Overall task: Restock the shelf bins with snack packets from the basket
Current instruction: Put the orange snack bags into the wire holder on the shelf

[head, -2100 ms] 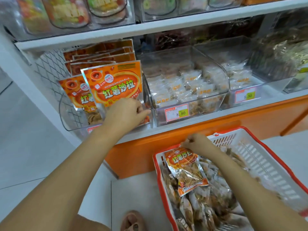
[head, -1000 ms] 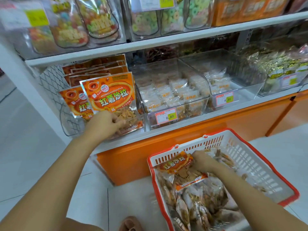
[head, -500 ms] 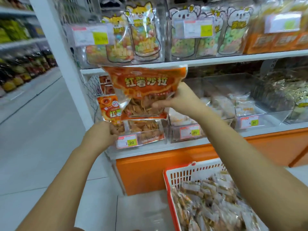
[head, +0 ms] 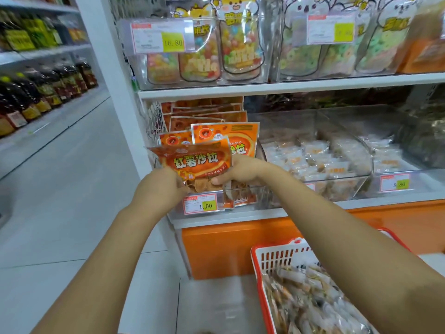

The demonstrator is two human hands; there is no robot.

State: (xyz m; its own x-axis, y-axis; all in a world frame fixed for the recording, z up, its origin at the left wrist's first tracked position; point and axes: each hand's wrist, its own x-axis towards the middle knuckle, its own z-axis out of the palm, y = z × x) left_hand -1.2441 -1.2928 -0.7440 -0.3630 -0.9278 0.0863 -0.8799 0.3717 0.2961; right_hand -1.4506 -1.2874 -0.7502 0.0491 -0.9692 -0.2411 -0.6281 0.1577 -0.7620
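From the head camera I see both hands on one orange foil snack packet with red Chinese lettering [head: 195, 162]; my left hand [head: 163, 186] pinches its lower left edge, fingers curled onto it; my right hand [head: 240, 171] grips its right side, thumb pressed against the clear lower part where the chips show. The packet is held flat-on and slightly tilted, just in front of the clear plastic bin at the left end of the lower shelf [head: 243, 192], above the bin's front lip; whether it touches the bin I cannot tell. Behind it, matching orange packets [head: 231, 136] stand upright in rows inside that bin; a red-bordered price label [head: 199, 204] sits on the bin's front. To the right, a second clear bin [head: 361, 174] holds small pale wrapped snacks. Down at the lower right, the white plastic basket with a red rim [head: 284, 257] rests on the floor against the orange shelf base [head: 224, 249], with more snack packets [head: 313, 300] heaped inside it.
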